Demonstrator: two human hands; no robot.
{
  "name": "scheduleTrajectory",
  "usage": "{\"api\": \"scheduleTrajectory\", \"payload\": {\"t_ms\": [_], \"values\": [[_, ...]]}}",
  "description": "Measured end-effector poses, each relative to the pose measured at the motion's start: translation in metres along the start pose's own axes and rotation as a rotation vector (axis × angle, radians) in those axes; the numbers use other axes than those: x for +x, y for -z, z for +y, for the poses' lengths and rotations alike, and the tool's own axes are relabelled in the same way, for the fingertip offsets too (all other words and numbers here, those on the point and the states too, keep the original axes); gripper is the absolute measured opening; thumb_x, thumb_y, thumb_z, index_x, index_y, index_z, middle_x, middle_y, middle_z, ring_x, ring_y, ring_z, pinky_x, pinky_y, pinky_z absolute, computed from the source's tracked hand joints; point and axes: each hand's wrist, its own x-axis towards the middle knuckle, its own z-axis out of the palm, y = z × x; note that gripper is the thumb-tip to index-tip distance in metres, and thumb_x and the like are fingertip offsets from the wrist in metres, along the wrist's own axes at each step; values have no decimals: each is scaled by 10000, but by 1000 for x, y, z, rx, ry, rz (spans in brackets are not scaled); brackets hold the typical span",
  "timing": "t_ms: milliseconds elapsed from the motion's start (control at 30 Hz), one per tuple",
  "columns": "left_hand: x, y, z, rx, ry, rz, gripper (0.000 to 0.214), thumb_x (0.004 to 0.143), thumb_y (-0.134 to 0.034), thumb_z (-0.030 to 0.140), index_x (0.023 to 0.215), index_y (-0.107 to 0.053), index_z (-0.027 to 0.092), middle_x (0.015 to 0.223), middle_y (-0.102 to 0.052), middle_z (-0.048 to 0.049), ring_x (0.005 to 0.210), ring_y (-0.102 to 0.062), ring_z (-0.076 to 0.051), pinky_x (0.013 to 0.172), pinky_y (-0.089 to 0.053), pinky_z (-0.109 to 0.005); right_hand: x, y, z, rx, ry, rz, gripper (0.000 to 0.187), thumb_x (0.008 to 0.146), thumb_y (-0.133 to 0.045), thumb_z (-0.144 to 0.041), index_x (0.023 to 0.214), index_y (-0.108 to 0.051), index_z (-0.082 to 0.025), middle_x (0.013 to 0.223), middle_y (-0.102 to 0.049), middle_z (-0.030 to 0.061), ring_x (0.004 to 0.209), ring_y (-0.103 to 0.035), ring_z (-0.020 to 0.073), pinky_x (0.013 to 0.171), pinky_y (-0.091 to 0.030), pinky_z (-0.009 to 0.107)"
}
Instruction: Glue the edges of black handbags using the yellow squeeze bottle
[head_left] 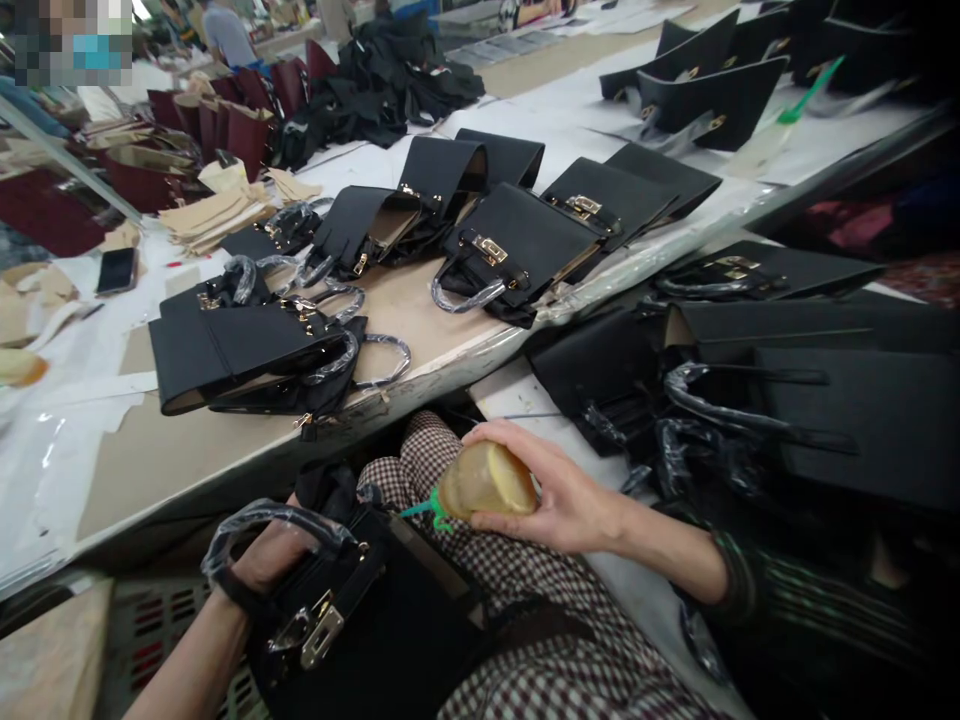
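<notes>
A glue-type squeeze bottle (480, 482) with yellowish liquid and a green nozzle lies tilted in my right hand (559, 490), fingers wrapped round it. Its nozzle points left, at the top edge of a black handbag (405, 610) on my lap. My left hand (277, 552) reaches through the bag's plastic-wrapped handle (259, 512) and grips the bag near its opening; most of its fingers are hidden behind black material. Gold-coloured clasp hardware (324, 632) shows on the bag's front.
Several black handbags (232, 350) lie on the worktable (187, 475) ahead; more black bags (847, 400) are stacked at my right. A phone (118, 271) and tan pieces (214, 215) lie at the left. Another green-tipped bottle (780, 135) stands at the far right. Below is a plastic crate (161, 625).
</notes>
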Motion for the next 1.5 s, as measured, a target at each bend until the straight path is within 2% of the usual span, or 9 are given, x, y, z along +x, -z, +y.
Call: {"api": "scheduleTrajectory", "payload": {"t_ms": [167,367,567,767,900,1067,1200,1367,1500], "values": [[6,1,-5,-33,-32,-23,535,583,-865,333,1063,-659,212,922,-762,-24,1020,-717,-340,971,-556,-449,8,-5,7,22,41,-25,640,875,-830,-451,1363,-479,-230,1210,-639,93,1058,-635,241,952,-537,374],[13,3,-15,-72,-25,-119,571,690,-839,373,1209,-666,210,1188,-763,-65,1155,-696,-352,1083,-514,-477,8,-3,5,-12,4,-76,603,884,-823,-423,1342,-484,-227,1178,-646,91,1028,-636,245,917,-539,383],[16,6,-23,-98,21,-110,552,688,-843,332,1201,-670,222,1191,-771,-71,1108,-715,-374,1003,-557,-514,3,4,0,-38,-58,-154,566,873,-829,-402,1297,-508,-210,1153,-650,86,999,-642,240,885,-533,370],[17,3,-25,-121,12,-109,599,666,-847,350,1219,-676,196,1194,-769,-88,1143,-699,-368,1071,-510,-531,-3,6,0,-34,-96,-216,540,870,-831,-413,1265,-533,-197,1147,-660,89,1012,-649,243,900,-528,369],[14,2,-25,-158,54,-114,560,657,-826,315,1187,-673,224,1030,-790,-46,971,-748,-350,933,-584,-514,-8,6,1,-28,-92,-237,531,874,-823,-423,1259,-533,-201,1129,-661,85,985,-652,242,877,-534,370],[8,-2,-16,-135,101,-57,463,578,-866,236,996,-670,210,829,-758,-6,885,-746,-316,831,-617,-429,-5,2,1,-26,-27,-142,602,881,-818,-445,1325,-480,-220,1182,-639,99,1038,-635,249,909,-539,386],[6,-5,-12,-148,88,-79,564,626,-851,274,1155,-668,213,956,-783,-23,910,-754,-319,866,-615,-463,-1,-1,2,-22,12,-144,598,889,-812,-447,1331,-475,-224,1188,-636,105,1059,-628,254,932,-544,397],[10,-2,-17,-91,60,-76,395,645,-876,353,970,-728,187,998,-798,-55,1047,-737,-358,959,-588,-442,-4,0,1,-13,9,-207,548,901,-797,-430,1300,-495,-208,1164,-642,104,1017,-638,242,905,-551,378],[15,-1,-22,-90,25,-105,403,709,-850,343,1065,-728,196,1173,-782,-52,1144,-714,-352,1010,-570,-428,-11,3,1,-23,-27,-268,527,896,-797,-430,1273,-511,-195,1134,-643,99,997,-639,237,889,-548,370]]}}
